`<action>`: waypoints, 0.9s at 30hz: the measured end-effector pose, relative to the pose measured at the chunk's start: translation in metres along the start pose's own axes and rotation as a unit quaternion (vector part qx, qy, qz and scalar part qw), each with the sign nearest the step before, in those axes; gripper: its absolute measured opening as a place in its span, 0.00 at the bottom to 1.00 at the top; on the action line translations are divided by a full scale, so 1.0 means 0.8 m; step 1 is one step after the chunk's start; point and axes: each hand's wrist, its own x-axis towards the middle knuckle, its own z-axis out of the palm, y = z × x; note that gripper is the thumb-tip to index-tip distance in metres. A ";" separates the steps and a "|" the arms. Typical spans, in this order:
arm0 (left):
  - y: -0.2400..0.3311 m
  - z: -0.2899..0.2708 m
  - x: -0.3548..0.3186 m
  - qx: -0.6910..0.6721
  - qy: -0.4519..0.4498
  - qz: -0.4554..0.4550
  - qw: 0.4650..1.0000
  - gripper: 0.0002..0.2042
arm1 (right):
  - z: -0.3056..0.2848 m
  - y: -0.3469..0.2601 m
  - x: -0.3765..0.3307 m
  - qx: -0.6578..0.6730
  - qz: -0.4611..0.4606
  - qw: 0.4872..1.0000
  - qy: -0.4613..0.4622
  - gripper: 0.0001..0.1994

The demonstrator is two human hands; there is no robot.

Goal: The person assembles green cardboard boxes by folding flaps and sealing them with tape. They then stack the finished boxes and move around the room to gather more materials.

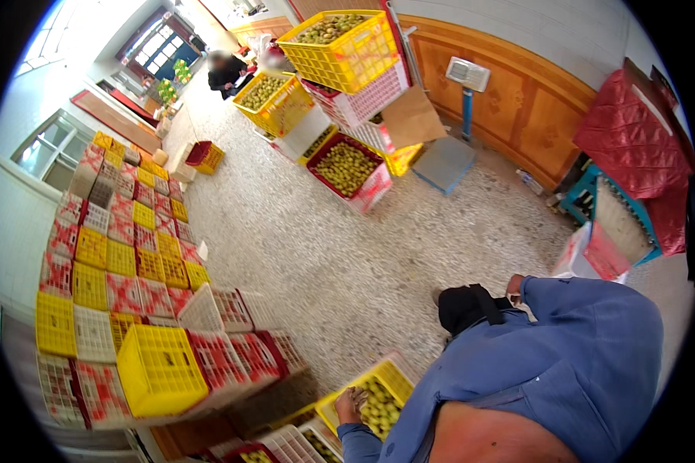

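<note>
Speckled stone floor [324,255]; yellow lattice crate [400,376] of round fruit [380,410], perhaps pears.

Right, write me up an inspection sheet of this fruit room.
Surface: speckled stone floor, bare in the middle.
Job's things: yellow crate of green fruit; co-worker's hand in it.
Clutter: empty crates stacked on the left; full crates at the back; platform scale; red cloth.
Grippers: own hands not in view.
Cables: nothing seen.
Surroundings: wood-panelled wall, window, distant person.
</note>
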 end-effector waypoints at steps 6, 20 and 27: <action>0.276 -0.006 0.146 -0.009 0.034 0.063 0.997 0.19 | -0.012 -0.321 0.085 -0.017 -0.043 0.999 -0.029 0.15; 0.487 -0.013 0.452 -0.056 0.037 -0.120 0.990 0.16 | -0.135 -1.209 0.098 -0.143 -0.267 0.951 -0.059 0.12; 0.828 -0.108 0.728 -0.083 0.014 -0.031 0.996 0.18 | -0.117 -1.474 0.155 -0.237 -0.256 0.937 -0.004 0.14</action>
